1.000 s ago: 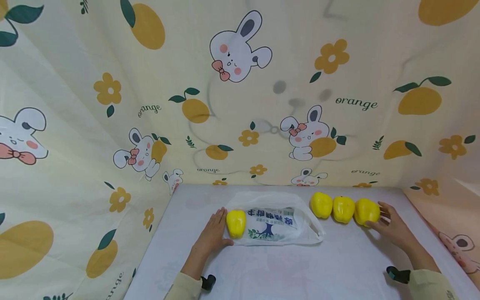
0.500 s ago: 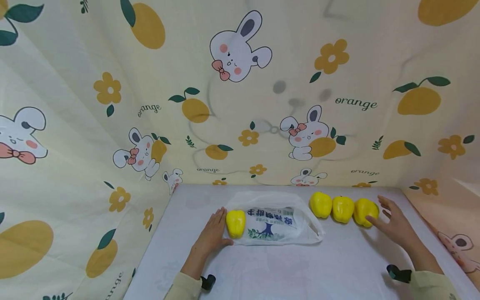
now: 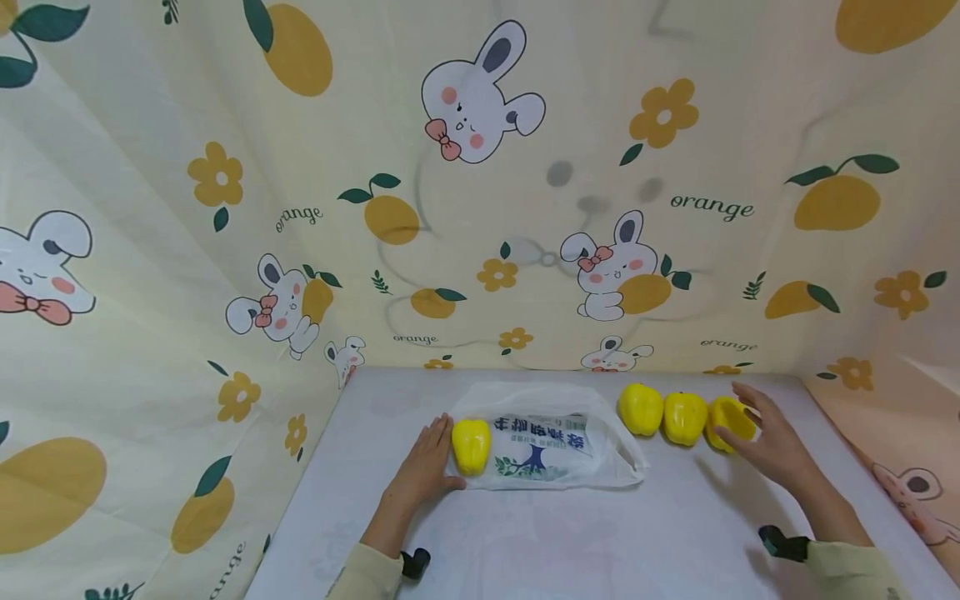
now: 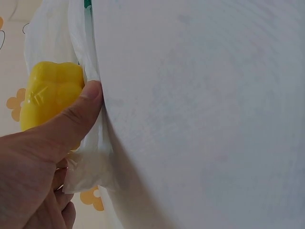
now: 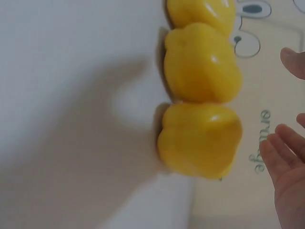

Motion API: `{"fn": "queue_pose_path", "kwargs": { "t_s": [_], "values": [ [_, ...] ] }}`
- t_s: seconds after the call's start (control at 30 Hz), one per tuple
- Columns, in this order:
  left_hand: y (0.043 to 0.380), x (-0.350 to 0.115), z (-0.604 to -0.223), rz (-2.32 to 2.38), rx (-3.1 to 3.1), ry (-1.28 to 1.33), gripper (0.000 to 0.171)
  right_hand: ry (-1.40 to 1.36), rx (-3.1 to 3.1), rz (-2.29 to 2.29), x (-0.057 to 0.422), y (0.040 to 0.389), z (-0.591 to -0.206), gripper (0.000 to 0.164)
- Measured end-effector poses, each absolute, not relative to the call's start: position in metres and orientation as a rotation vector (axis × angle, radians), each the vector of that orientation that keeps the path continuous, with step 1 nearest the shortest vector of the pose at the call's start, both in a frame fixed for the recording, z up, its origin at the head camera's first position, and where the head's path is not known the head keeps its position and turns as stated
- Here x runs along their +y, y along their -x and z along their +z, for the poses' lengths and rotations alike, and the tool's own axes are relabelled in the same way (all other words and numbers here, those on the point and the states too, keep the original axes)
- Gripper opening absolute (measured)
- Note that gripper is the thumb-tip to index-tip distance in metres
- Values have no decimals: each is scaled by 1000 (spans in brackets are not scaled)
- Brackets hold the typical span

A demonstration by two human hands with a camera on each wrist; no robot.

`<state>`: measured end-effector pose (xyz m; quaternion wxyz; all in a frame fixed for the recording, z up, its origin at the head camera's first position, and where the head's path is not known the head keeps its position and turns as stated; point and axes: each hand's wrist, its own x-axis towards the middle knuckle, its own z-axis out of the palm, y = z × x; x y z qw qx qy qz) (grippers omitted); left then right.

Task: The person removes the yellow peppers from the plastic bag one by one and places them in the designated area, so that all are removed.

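A white plastic bag with printed lettering and a tree lies flat on the table. On its left end sits a yellow bell pepper. My left hand rests beside that pepper with straight fingers, and in the left wrist view the thumb lies along the bag's edge. Right of the bag, three more yellow bell peppers stand in a row: the left one, the middle one and the right one. My right hand hovers with spread fingers over the right pepper, holding nothing.
The white table reaches back to a hanging cloth printed with rabbits and oranges. The cloth also closes off the left and right sides. The right hand's shadow falls on the tabletop.
My right hand was around the right pepper, then its fingers came away; now it has shifted left and overlaps that pepper from above. The left hand has stayed in place.
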<state>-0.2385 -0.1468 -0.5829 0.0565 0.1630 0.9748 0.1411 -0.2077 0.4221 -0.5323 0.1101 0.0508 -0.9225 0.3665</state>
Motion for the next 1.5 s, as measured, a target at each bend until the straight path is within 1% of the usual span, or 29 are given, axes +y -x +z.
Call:
{"fn": "queue_pose_path", "kwargs": {
  "t_s": [0.3,0.53,0.73,0.9,1.13,1.5],
  "values": [
    [239,-147,-582,431,2961,-497,116,-194,-2721,1068,396,208,-523,93],
    [242,-147,-582,438,2965,-500,117,-218,-2737,1073,367,209,-516,94],
    [242,-147,-583,421,2966,-495,118,-275,-2721,1154,342,211,-512,91],
    [243,-147,-583,421,2971,-507,118,-297,-2718,1161,324,213,-513,88],
    [240,-147,-580,425,2970,-525,117,-276,-2761,1223,298,214,-518,89],
    [240,-147,-583,433,2956,-515,118,-369,-2725,1249,263,214,-531,87]
  ]
}}
